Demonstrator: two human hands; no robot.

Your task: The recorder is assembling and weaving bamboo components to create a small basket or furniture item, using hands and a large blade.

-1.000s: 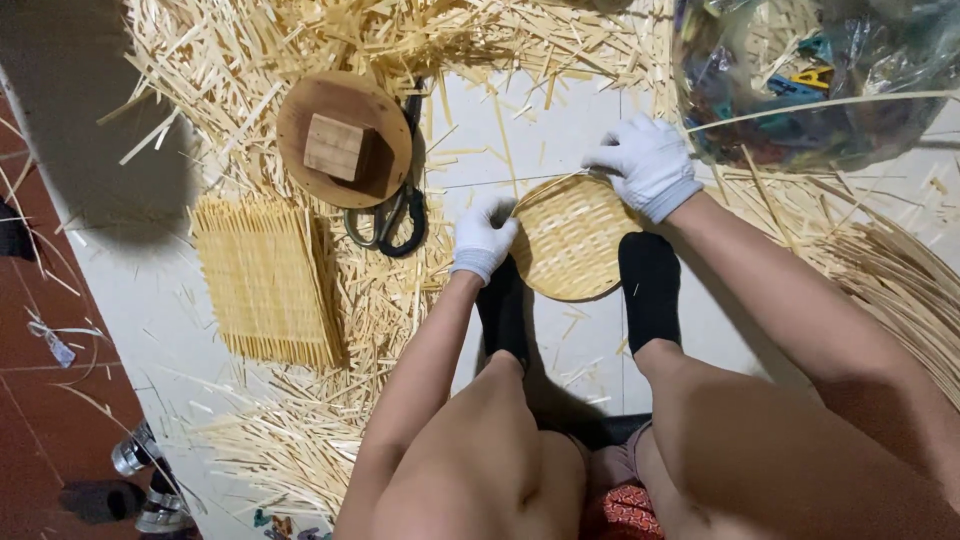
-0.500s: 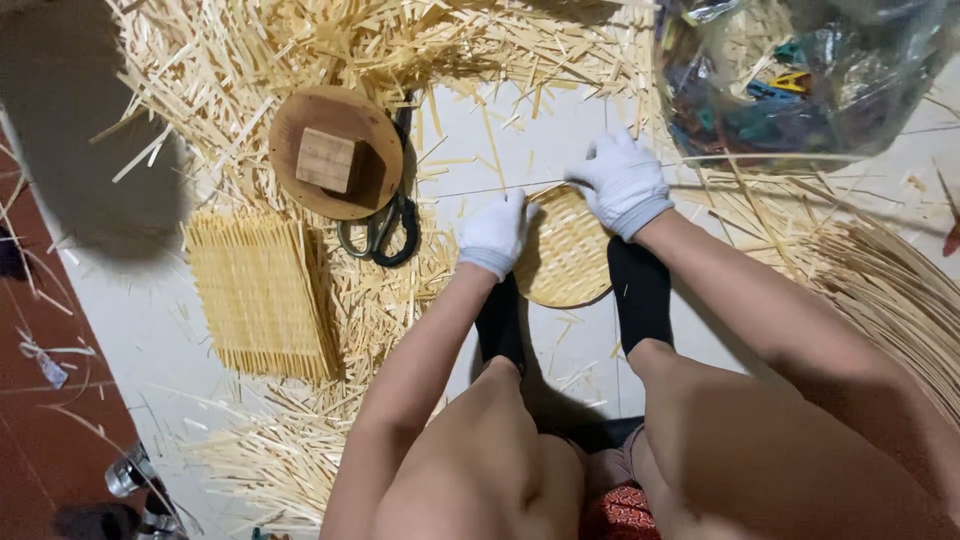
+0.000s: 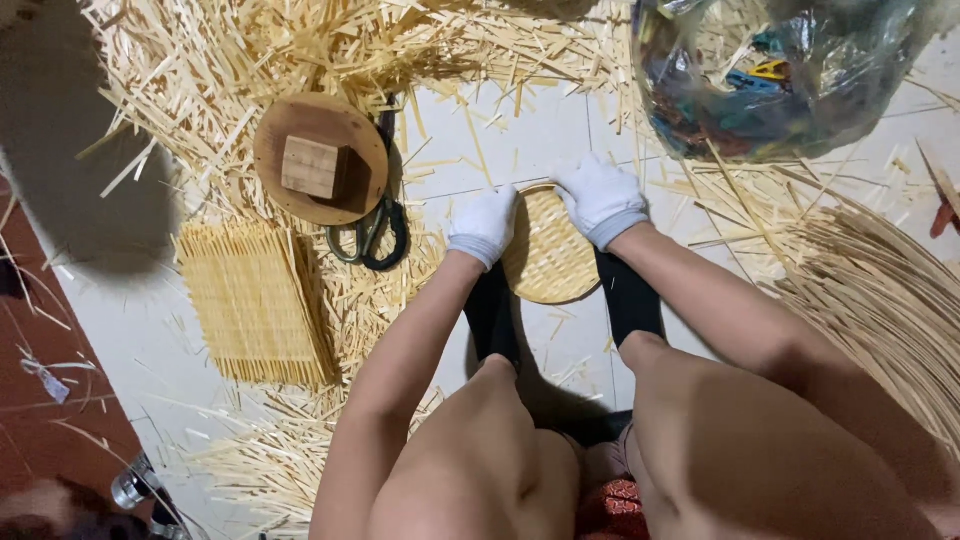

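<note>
Your left hand [image 3: 484, 226] and right hand [image 3: 601, 198], both white-gloved with fingers curled shut, gripped opposite rims of the round woven bamboo disc [image 3: 549, 248], which lay on the tiled floor [image 3: 520, 130] between your feet, scissors [image 3: 372, 228] nearby.

Left hand [image 3: 484, 226] and right hand [image 3: 601, 199], both in white gloves, grip opposite edges of a round woven mat [image 3: 549, 250] held over the tile floor [image 3: 520, 130]. Scissors [image 3: 372, 232] lie beside a round wooden disc [image 3: 320, 158] with a block [image 3: 313, 167] on top. Square woven mats [image 3: 252, 302] stacked left, straw scattered around, plastic bag [image 3: 770, 75] top right.
</note>
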